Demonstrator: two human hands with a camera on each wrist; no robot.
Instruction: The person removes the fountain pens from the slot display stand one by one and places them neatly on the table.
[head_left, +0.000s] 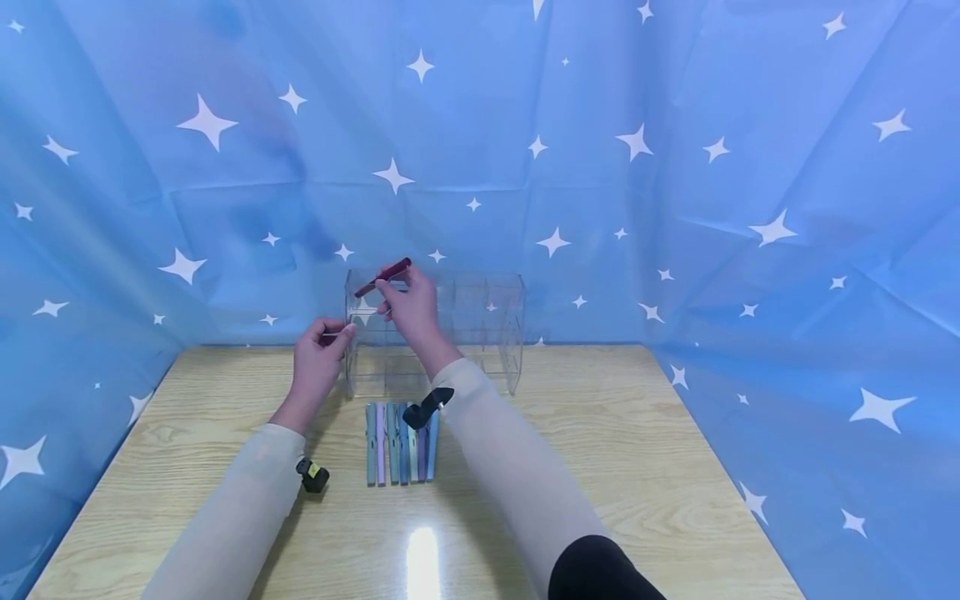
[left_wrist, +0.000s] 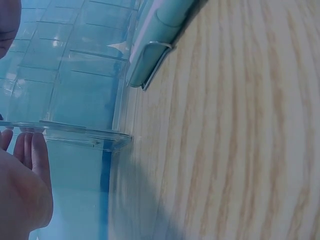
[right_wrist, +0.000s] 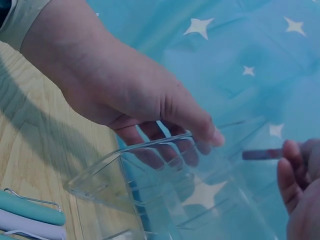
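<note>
A clear plastic organizer [head_left: 517,321] with several compartments stands at the back of the table. My left hand [head_left: 315,358] pinches its left side wall, thumb on one face and fingers on the other, as the right wrist view shows. Over the organizer's top left part, my right hand [head_left: 417,310] holds a dark red pen [head_left: 393,270] at a slant between thumb and fingers. The pen's end [right_wrist: 260,154] points toward the left hand [right_wrist: 145,90] in the right wrist view. Several pastel pens [head_left: 393,446] with clips lie side by side in front of the organizer.
A wooden table [head_left: 600,467] carries everything. Behind and beside it hangs a blue curtain [head_left: 480,125] with white stars, close behind the organizer. The right forearm [head_left: 517,467] passes beside the pens and partly covers the row's right end.
</note>
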